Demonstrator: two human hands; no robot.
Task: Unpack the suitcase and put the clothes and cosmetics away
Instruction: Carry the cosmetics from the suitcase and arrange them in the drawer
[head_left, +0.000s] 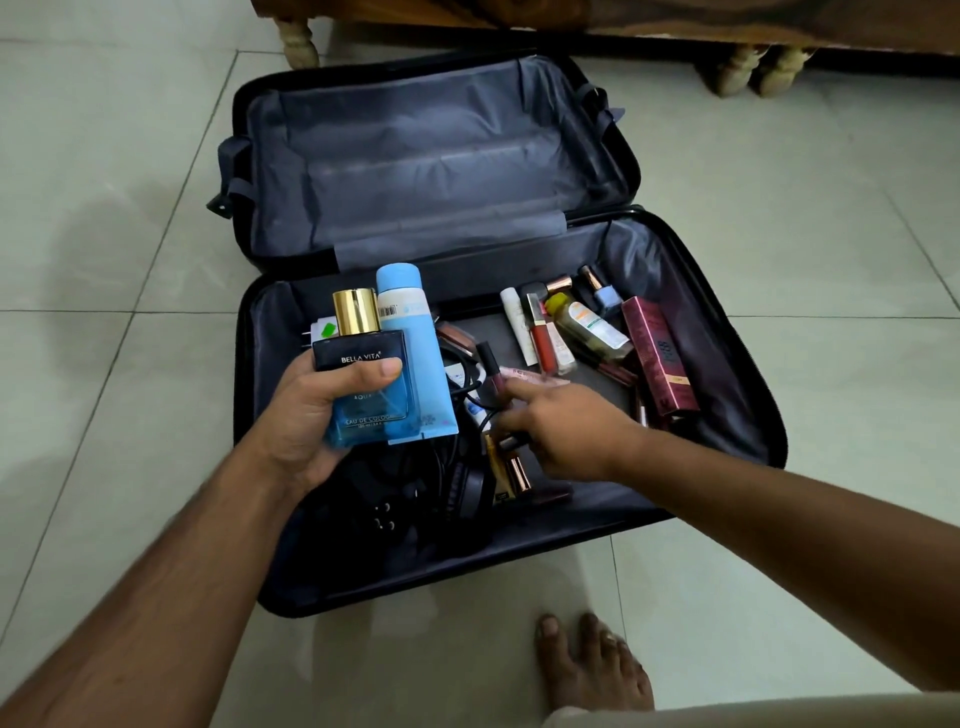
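suitcase (519, 156) lying wide open on the tiled floor (779, 260), in front of wooden furniture legs (300, 44). far half showing only grey lining, no clothes anywhere in view, so clothing part judged done or nearly so. near half holding what is left, a scatter of cosmetics: maroon carton (658, 353) along the right side, yellow-capped bottle (587, 325) and red lip gloss (540, 338) beside it, pale blue nail polish (602, 293) at the back, small gold-ended tubes (511, 470) near the front edge. also a tangle of black cables (415, 493) and a white charger plug (317, 335) in the left corner, not cosmetics, probably last out. left hand (306, 415) raised over the case, fingers and thumb curled round a blue perfume bottle (363, 374) with gold cap, a light blue tube (415, 358) clamped behind it in the same grip. right hand (561, 431) reaching low into the middle of the pile, fingers bent over small items there; whether anything is truly pinched cannot be told, fingertips blurred and partly hidden. bare foot (592, 660) on the floor at the near edge. judged past the halfway mark: gathering of cosmetics under way, most of them yet to be lifted out, none visibly stored away so far.
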